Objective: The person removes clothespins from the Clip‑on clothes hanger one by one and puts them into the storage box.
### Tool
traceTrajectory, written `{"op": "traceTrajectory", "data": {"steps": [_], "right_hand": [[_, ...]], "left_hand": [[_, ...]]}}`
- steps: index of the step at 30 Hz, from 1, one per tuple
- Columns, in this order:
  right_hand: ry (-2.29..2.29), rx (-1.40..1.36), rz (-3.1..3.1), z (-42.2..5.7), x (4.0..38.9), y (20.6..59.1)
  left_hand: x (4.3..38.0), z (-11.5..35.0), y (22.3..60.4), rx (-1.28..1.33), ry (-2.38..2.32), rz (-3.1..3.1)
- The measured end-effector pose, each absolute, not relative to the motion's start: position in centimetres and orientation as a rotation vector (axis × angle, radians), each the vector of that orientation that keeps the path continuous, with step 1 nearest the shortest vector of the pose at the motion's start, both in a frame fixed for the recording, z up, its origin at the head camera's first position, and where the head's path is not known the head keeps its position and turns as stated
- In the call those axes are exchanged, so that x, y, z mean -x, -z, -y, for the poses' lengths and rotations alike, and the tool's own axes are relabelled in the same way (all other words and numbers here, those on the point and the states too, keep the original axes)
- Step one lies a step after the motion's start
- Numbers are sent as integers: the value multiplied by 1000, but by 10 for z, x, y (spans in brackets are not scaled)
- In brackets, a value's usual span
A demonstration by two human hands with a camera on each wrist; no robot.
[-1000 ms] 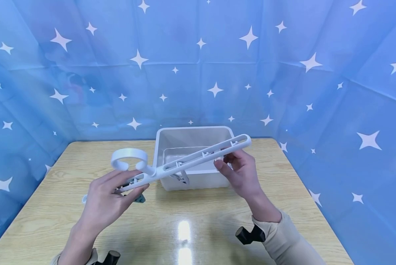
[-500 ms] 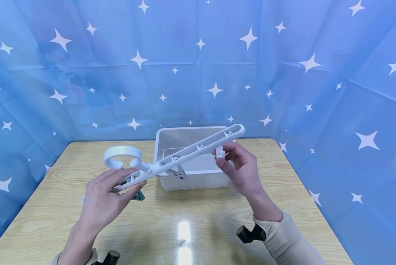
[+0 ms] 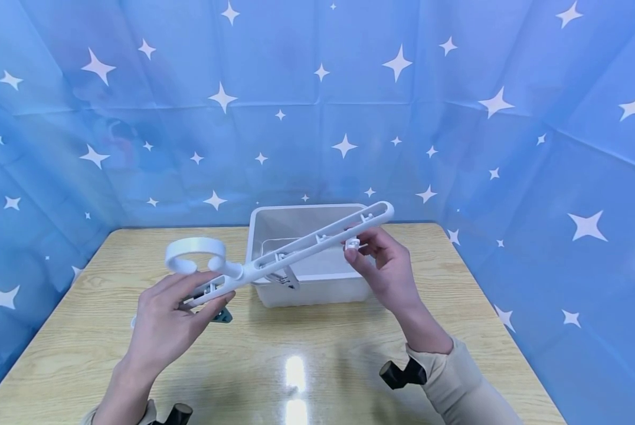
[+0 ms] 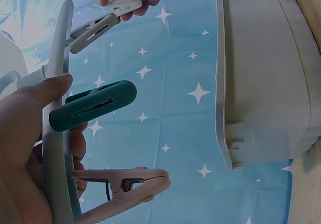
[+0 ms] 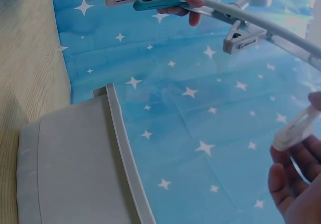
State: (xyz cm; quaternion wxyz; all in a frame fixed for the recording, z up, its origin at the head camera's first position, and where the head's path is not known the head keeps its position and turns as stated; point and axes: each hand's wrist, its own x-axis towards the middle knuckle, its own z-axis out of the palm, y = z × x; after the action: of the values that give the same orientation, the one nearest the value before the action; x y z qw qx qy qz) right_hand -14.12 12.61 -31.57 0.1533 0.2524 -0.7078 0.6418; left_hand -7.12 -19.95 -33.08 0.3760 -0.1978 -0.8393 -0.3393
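My left hand [image 3: 169,313] grips the left end of a white clip hanger [image 3: 249,270] with a C-shaped hook on top. The hanger's bar slants up to the right, in front of the bin. A green clothespin [image 4: 116,93], a pink clothespin [image 4: 145,198] and a grey clothespin [image 4: 83,43] hang from the bar in the left wrist view. My right hand [image 3: 388,274] pinches a loose white clothespin [image 3: 352,244] between thumb and fingers, just below the bar's right part. In the right wrist view that white clothespin [image 5: 293,131] is apart from the bar.
Behind the hanger, a white plastic bin [image 3: 312,292] stands on the wooden table [image 3: 243,366], with a thin-lined shape showing inside. A blue star-patterned curtain [image 3: 296,136] encloses the table at the back and sides.
The bar's right end has risen and shifted left. The white clothespin in my right hand, formerly overlapped by the bar, now shows below it and has been turned.
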Motion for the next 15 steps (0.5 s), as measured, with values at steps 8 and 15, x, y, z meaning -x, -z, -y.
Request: {"op": "traceTrajectory", "data": {"steps": [8,15], "right_hand": [[-1811,-691,2113,-128,147,317],[-1751,-646,2205,-129,151,320]], "left_hand": [[71,199,332,501,879,2146],[72,201,333,533,856,2139]]}}
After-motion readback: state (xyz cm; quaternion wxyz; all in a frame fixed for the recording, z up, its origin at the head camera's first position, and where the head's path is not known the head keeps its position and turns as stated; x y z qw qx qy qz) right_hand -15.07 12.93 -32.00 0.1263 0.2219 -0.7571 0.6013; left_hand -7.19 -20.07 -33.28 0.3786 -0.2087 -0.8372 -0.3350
